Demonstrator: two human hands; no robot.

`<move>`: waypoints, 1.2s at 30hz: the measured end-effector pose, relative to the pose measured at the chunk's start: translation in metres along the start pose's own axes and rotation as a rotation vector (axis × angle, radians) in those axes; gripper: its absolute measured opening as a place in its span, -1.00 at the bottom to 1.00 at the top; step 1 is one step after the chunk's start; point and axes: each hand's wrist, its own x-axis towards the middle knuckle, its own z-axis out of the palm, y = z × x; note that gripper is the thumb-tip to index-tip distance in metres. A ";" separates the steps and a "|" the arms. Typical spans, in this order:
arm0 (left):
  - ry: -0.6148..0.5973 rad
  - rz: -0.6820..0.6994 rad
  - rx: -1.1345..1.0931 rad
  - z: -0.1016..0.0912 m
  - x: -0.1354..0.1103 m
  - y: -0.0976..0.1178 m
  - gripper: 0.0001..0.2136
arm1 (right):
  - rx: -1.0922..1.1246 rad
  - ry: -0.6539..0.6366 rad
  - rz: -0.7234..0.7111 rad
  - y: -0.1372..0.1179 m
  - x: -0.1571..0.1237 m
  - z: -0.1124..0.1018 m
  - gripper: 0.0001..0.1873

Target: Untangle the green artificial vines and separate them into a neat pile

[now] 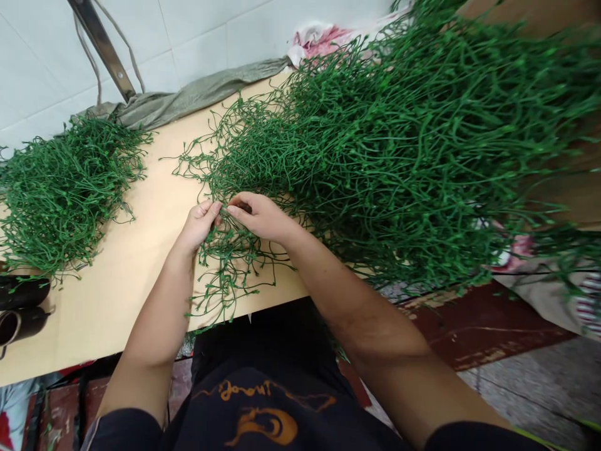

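Observation:
Close together above the board, my left hand (201,224) and my right hand (259,216) pinch thin green stems, seemingly of plastic, between thumb and fingers. Just below my fingers hang or lie more loose green stems (230,260) with small knobbed, forked tips. The right forearm crosses the near side of a large tangled heap of green stems (375,138), which spreads from my hands to the far right. How many stems each hand grips cannot be made out.
A second heap of green stems (70,194) lies on the left of the pale board (154,200). Dark mug-like containers (25,313) stand at the left edge. A grey cloth (197,91) runs along the tiled wall, and a metal bar (106,50) leans there.

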 end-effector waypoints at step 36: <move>-0.020 0.094 0.048 -0.014 -0.024 0.010 -0.50 | -0.106 0.028 -0.123 -0.013 -0.016 0.032 -0.73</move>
